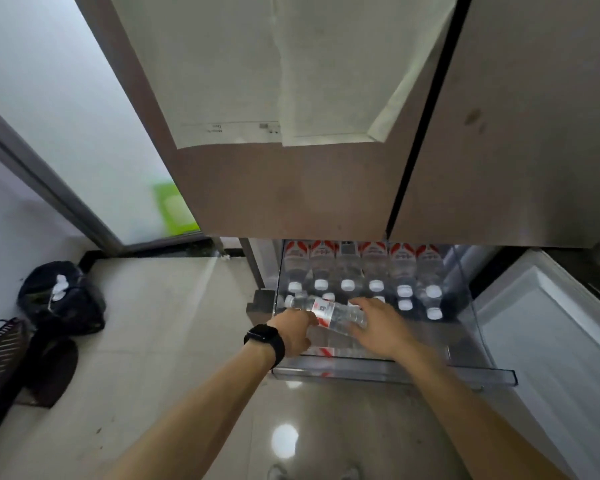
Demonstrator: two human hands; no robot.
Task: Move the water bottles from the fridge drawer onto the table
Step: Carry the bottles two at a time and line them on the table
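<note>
The clear fridge drawer [392, 370] is pulled out low in front of me, packed with several water bottles [374, 268] with white caps and red-white labels. One water bottle [326, 311] lies sideways above the drawer's front left. My left hand [293, 332], a black watch on its wrist, grips that bottle near its middle from below. My right hand [378, 327] reaches in beside the bottle's base, fingers spread and touching it; blur hides whether they curl round it. No table is in view.
Closed fridge doors [291, 188] with taped papers hang over the drawer. An open white drawer or door [548, 327] stands at the right. A black bag [63, 303] and a dark rack [0, 355] sit on the tiled floor at the left.
</note>
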